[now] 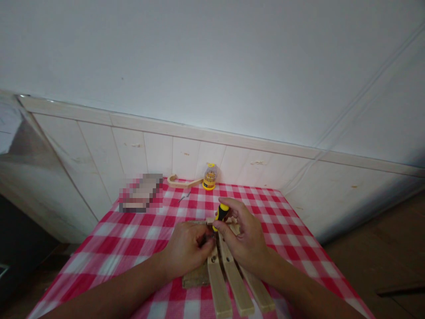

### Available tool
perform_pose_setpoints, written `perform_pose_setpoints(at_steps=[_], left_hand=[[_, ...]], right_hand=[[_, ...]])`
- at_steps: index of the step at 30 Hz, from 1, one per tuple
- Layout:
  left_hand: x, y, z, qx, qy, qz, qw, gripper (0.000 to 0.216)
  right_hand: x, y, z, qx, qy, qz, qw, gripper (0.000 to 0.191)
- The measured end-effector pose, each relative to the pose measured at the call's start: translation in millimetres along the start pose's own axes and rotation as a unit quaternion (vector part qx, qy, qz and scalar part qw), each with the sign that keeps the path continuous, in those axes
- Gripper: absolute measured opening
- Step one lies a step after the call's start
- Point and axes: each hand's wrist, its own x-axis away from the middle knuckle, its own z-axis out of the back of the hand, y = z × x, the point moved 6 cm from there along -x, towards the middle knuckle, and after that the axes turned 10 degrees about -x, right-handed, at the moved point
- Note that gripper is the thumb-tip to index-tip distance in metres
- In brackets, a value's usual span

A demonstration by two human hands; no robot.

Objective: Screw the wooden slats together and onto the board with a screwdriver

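Note:
My right hand (241, 235) is closed around a screwdriver (221, 213) with a yellow and black handle, held upright over a wooden assembly. My left hand (187, 250) is curled, its fingertips pinched at the spot under the screwdriver's tip and resting on the wood. The assembly is a small wooden block (195, 277) with three pale wooden slats (236, 288) fanning toward me. What the left fingers pinch is hidden. All of it lies on a table with a red and white checked cloth (133, 239).
At the table's far edge stand a yellow-based clear case of screwdriver bits (210, 177), a curved wooden piece (181, 181) and a blurred-out flat object (141, 192). A small dark metal part (184, 196) lies on the cloth. A white panelled wall (212, 150) runs behind.

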Motion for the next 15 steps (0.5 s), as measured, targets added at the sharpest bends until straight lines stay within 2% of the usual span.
perform_pose_setpoints(at_steps=[3, 6, 10, 15], left_hand=[[0, 1, 3, 0.002, -0.004, -0.016, 1.0, 0.021], [1, 4, 8, 0.048, -0.016, -0.043, 0.998, 0.023], [1, 1, 13, 0.091, -0.012, -0.04, 0.995, 0.027], [0, -2, 8, 0.084, 0.001, -0.04, 0.996, 0.022]], right_hand=[[0, 1, 0, -0.008, 0.001, -0.007, 1.0, 0.042], [0, 1, -1, -0.01, 0.001, -0.008, 1.0, 0.04], [-1, 1, 0, -0.008, 0.0, -0.006, 1.0, 0.04], [0, 1, 0, -0.015, 0.001, -0.001, 1.0, 0.042]])
